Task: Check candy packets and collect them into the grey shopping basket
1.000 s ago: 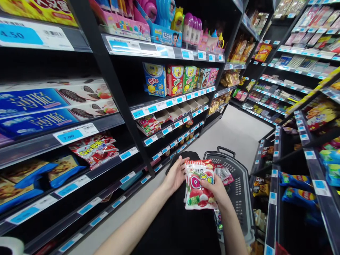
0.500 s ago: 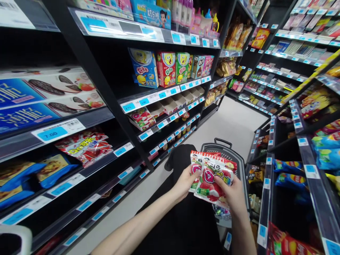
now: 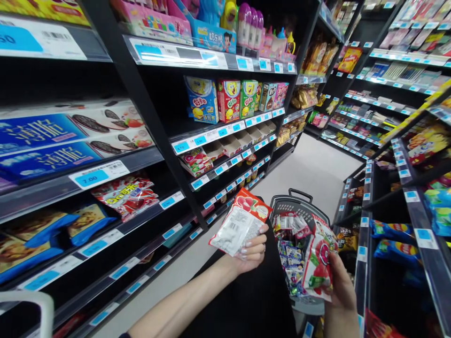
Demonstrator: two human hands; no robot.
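Observation:
My left hand (image 3: pixel 251 253) is closed on a candy bag (image 3: pixel 237 226), its back with a barcode and fine print turned up and a red band with fruit along the top. Over the right side of the shopping basket (image 3: pixel 320 210), my right hand (image 3: pixel 340 281) grips a second candy bag (image 3: pixel 318 263), its front showing red fruit and a round pink logo. Inside the grey basket lie several small packets, some red and white (image 3: pixel 289 224), others blue and purple (image 3: pixel 291 263). The right-hand bag hides part of them.
Shelves on the left hold biscuit boxes (image 3: pixel 45 136), a red candy bag (image 3: pixel 127 195) and cartoon snack boxes (image 3: pixel 230 99). Low racks on the right carry blue snack bags (image 3: pixel 392 249). Between them runs a pale floor aisle (image 3: pixel 313 157). A white curved handle (image 3: pixel 42 300) shows at lower left.
The two bags, held overlapping before, are now apart. My left hand has turned its bag over to the back; my right hand has moved its bag right and down over the basket.

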